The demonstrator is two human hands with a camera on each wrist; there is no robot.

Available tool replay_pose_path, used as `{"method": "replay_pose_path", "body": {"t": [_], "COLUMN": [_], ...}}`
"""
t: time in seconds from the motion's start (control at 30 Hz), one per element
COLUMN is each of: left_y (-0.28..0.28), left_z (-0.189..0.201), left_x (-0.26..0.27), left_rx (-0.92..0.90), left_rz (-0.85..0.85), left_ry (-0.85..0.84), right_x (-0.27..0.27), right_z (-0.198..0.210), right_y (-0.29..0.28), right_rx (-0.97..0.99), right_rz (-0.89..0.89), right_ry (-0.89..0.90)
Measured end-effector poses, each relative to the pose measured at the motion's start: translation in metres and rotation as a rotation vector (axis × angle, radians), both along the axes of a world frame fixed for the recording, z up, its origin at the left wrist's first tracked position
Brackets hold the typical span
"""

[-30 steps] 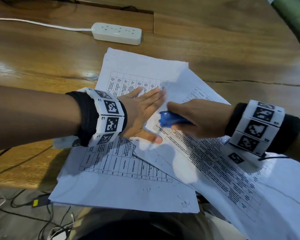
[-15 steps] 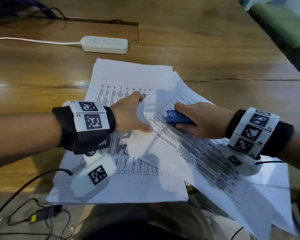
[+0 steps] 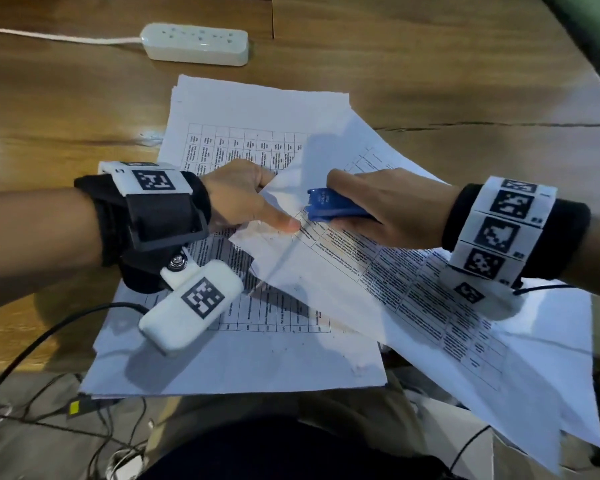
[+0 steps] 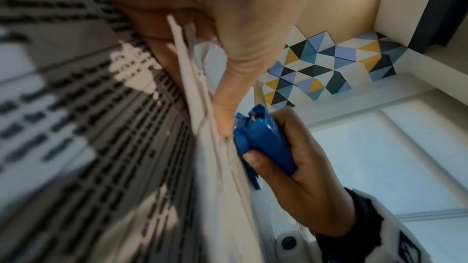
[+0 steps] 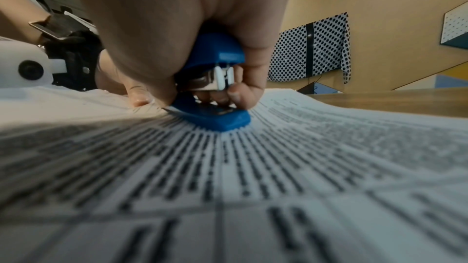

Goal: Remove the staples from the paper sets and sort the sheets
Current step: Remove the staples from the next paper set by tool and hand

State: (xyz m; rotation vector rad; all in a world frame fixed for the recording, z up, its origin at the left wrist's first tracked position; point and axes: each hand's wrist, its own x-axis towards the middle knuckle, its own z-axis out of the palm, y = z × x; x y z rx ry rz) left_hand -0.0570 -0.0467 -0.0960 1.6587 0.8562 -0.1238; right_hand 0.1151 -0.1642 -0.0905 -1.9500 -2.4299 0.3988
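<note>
Two lots of white printed paper lie overlapped at the near edge of the brown wooden tabletop (image 3: 430,64): a flat stack of table-printed sheets (image 3: 243,344) on the left, and across its right side a skewed stapled set of text-covered sheets (image 3: 413,289) overhanging the near edge. The left hand (image 3: 236,195) pinches the set's upper-left corner, thumb on top, fingers curled beneath. The right hand (image 3: 392,213) is wrapped around a small blue plastic stapler-shaped staple remover (image 3: 333,206), its nose pressed on that corner just beside the left thumb. Near the far edge sits a white power strip (image 3: 196,45).
</note>
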Motion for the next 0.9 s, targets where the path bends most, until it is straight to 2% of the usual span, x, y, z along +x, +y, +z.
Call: {"method": "replay_pose_path", "body": {"t": [0.2,0.4,0.6,0.77,0.9], "left_y": [-0.002,-0.002,0.0,0.002,0.003], "left_z": [0.002,0.001,-0.004,-0.007,-0.005], "left_x": [-0.001,-0.002,-0.001,-0.001,-0.003], "left_rx": [0.015,0.003,0.003,0.028,0.03], "left_rz": [-0.005,0.002,-0.003,-0.015,-0.007], "left_ry": [-0.009,-0.044,-0.049,-0.017,-0.003], "right_x": [-0.002,-0.002,-0.003,-0.003,-0.002], "right_z": [0.001,0.003,0.0,0.001,0.004], "right_y": [0.002,0.004,0.004,0.006,0.011], "right_rx": [-0.015,-0.024,-0.034,0.037,-0.033], "right_rz": [0.021,0.084,0.055,0.137,0.103], "right_ry": [0.006,-0.091,-0.05,-0.118,-0.071]}}
